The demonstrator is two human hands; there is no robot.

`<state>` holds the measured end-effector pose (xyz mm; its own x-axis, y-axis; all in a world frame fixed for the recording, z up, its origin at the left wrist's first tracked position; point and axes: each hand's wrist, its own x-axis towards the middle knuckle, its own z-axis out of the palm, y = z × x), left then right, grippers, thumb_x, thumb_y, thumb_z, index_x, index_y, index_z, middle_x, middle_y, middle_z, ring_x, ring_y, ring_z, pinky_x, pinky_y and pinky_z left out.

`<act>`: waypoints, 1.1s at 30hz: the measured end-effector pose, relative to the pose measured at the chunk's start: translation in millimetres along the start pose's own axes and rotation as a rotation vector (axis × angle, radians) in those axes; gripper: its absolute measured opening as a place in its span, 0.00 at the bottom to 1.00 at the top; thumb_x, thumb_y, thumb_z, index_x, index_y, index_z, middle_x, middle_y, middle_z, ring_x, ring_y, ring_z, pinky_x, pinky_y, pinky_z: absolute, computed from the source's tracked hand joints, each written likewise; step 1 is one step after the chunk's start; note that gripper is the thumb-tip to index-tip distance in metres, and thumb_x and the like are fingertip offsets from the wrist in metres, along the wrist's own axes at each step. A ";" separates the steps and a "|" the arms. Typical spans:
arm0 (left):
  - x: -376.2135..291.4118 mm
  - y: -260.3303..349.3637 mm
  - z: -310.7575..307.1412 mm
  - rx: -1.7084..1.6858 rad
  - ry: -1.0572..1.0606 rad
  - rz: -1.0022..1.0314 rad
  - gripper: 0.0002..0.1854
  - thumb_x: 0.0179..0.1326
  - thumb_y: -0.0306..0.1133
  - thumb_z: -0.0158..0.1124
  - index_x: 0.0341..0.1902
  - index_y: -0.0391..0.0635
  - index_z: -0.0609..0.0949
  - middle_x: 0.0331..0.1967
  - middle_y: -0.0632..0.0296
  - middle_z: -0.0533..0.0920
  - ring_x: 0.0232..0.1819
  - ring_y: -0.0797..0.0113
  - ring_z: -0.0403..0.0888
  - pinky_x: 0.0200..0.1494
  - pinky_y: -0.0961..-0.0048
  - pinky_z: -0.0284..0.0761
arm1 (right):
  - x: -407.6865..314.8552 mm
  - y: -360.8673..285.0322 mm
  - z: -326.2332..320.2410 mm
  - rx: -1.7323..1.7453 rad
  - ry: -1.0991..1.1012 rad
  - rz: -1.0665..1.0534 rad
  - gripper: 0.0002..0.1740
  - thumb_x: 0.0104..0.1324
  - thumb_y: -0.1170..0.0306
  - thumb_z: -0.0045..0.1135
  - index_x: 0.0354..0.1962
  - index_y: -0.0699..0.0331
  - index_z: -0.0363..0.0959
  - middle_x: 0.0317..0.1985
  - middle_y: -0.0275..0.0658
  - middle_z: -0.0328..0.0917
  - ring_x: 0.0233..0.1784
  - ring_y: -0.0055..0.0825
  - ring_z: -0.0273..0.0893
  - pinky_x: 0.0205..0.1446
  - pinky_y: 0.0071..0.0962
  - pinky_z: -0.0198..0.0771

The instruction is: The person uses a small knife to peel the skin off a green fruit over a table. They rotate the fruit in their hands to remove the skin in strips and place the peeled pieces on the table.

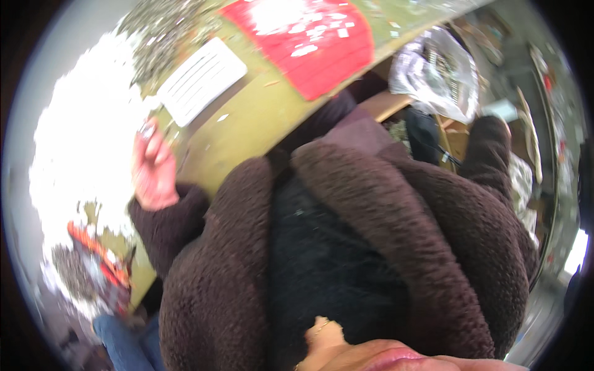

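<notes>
My left hand (154, 171) is raised over the left part of the worktable (227, 143), palm up with fingers curled, a small shiny piece (147, 130) between its fingertips. Just right of the fingers lies a white ribbed tray (202, 81). A red mat (320, 69) farther right bears many small pale pieces. My right arm, in a dark fleecy sleeve (487, 143), reaches out beyond the table's edge; only a sliver of skin shows at the cuff, and what that hand does is hidden. Near it hangs a clear plastic bag (403, 74) holding thin metallic pieces.
A heap of small metallic pieces (162, 41) lies behind the tray. Glare whitens much of the table's left side. Orange-red items (97, 246) and another heap (72, 269) are at the lower left, near a person's jeans-clad leg (123, 341). Wooden boxes stand at right.
</notes>
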<state>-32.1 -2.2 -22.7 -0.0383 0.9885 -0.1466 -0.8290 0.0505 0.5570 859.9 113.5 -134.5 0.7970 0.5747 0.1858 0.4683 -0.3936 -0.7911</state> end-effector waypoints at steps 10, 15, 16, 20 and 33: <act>9.1 -14.4 37.4 -0.029 -0.006 -0.085 0.14 0.61 0.26 0.59 0.48 0.37 0.71 0.41 0.53 0.77 0.27 0.76 0.70 0.26 0.80 0.68 | -156.7 -189.4 60.9 0.464 -0.152 -0.302 0.16 0.62 0.70 0.56 0.46 0.71 0.73 0.41 0.43 0.79 0.41 0.26 0.78 0.46 0.23 0.73; 14.6 -39.7 51.5 0.122 0.131 -0.046 0.17 0.59 0.23 0.60 0.51 0.37 0.68 0.39 0.55 0.74 0.28 0.78 0.66 0.25 0.83 0.64 | -342.5 -353.9 145.4 0.366 -1.068 -0.825 0.14 0.66 0.69 0.52 0.47 0.65 0.74 0.38 0.34 0.78 0.37 0.20 0.74 0.44 0.20 0.68; 14.1 -41.9 52.1 0.115 0.132 -0.066 0.15 0.59 0.23 0.60 0.49 0.39 0.70 0.36 0.58 0.74 0.29 0.76 0.68 0.25 0.82 0.65 | -376.7 -370.4 159.5 0.439 -1.135 -0.983 0.10 0.66 0.70 0.49 0.40 0.68 0.73 0.32 0.40 0.77 0.34 0.26 0.75 0.39 0.23 0.68; 8.2 -41.9 54.6 0.099 0.115 -0.086 0.10 0.58 0.22 0.60 0.43 0.42 0.73 0.33 0.60 0.75 0.29 0.72 0.70 0.26 0.80 0.66 | -442.2 -403.5 170.2 0.253 -1.296 -1.179 0.12 0.66 0.68 0.53 0.43 0.66 0.74 0.30 0.34 0.76 0.30 0.19 0.71 0.37 0.19 0.68; -9.8 -53.3 72.1 0.206 -0.146 -0.120 0.11 0.61 0.30 0.58 0.46 0.38 0.75 0.35 0.59 0.79 0.32 0.70 0.79 0.30 0.78 0.76 | -445.1 -390.4 161.8 0.223 -1.298 -0.982 0.08 0.64 0.71 0.55 0.40 0.65 0.73 0.28 0.31 0.73 0.30 0.15 0.70 0.34 0.17 0.67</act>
<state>52.7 -4.3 8.0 0.1465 0.9830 -0.1106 -0.6913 0.1817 0.6993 260.6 127.5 -2.7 -0.6421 0.7530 0.1441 0.4188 0.5020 -0.7567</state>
